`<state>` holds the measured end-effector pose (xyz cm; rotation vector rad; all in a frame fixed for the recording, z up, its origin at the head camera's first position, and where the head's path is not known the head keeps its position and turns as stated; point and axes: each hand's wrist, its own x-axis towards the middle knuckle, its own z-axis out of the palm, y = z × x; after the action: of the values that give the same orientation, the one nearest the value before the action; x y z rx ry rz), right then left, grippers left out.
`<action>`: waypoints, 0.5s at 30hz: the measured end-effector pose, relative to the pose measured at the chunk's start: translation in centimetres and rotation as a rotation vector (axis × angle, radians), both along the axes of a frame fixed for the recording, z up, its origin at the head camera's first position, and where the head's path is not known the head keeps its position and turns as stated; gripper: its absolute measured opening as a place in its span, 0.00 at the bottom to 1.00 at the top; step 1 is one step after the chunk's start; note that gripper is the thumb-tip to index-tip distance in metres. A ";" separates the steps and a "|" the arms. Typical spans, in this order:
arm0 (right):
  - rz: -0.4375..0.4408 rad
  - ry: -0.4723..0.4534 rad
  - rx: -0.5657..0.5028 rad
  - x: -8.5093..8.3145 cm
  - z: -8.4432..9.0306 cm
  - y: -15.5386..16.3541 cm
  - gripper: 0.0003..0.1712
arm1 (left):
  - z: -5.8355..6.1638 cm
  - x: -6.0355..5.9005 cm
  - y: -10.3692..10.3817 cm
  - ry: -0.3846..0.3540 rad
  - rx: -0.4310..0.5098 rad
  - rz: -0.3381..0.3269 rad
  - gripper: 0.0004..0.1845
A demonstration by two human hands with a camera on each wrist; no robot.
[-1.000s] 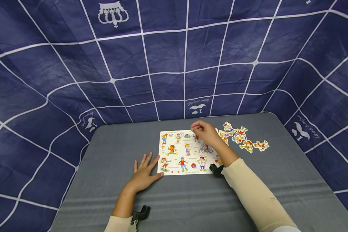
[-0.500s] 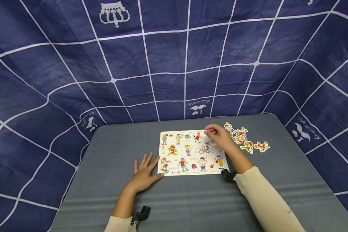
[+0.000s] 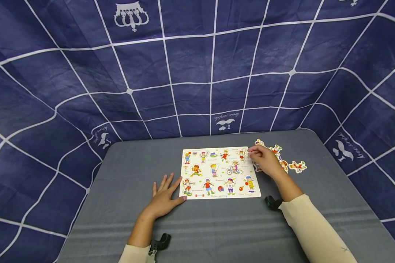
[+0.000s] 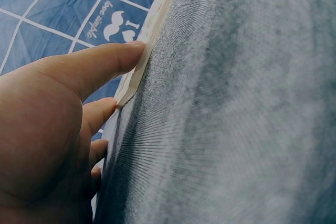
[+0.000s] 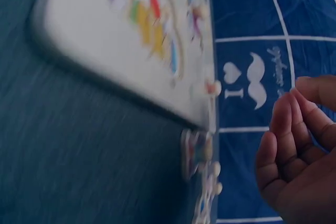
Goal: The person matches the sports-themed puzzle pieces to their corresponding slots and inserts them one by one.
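Left hand (image 3: 162, 200) open, fingers spread on the table at the board's 8 o'clock corner; thumb and forefinger touch the edge. Right hand (image 3: 264, 159) at the 2 o'clock corner, fingers bent, thumb tip close to forefinger tip; can't tell if I'm pinching anything, or touching the board.

White sports-figure puzzle board (image 3: 205, 174) flat at 6 o'clock of the view. Cyclist figure (image 3: 234, 168) at 2 o'clock of its center, tennis figure (image 3: 241, 155) by my right fingertips, skateboarder figure (image 3: 187, 187) near my left thumb.

Cut-out child pieces (image 3: 276, 149) clustered at 2–3 o'clock of the board, partly behind my right hand. One red-shirted piece (image 3: 297, 167) at 3 o'clock, outermost. Gray-covered table (image 3: 135, 160); blue white-grid curtain (image 3: 187, 65) at 12.
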<state>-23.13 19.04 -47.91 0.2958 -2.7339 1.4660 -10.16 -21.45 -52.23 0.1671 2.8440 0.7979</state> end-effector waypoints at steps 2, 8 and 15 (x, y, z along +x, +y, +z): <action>0.000 0.005 0.022 0.0 -0.3 0.7 0.12 | 0.0 -0.1 0.0 0.003 0.001 -0.001 0.44; 0.025 0.012 0.044 -0.1 -1.1 2.6 0.12 | 0.0 -0.1 0.1 0.010 -0.003 0.000 0.44; 0.044 -0.035 0.109 -0.4 -1.3 3.6 0.12 | 0.0 0.0 0.1 0.029 0.001 0.001 0.43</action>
<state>-23.52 22.61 -49.25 0.3379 -2.8588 1.3466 -10.13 -21.34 -52.20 0.1788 2.8710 0.8031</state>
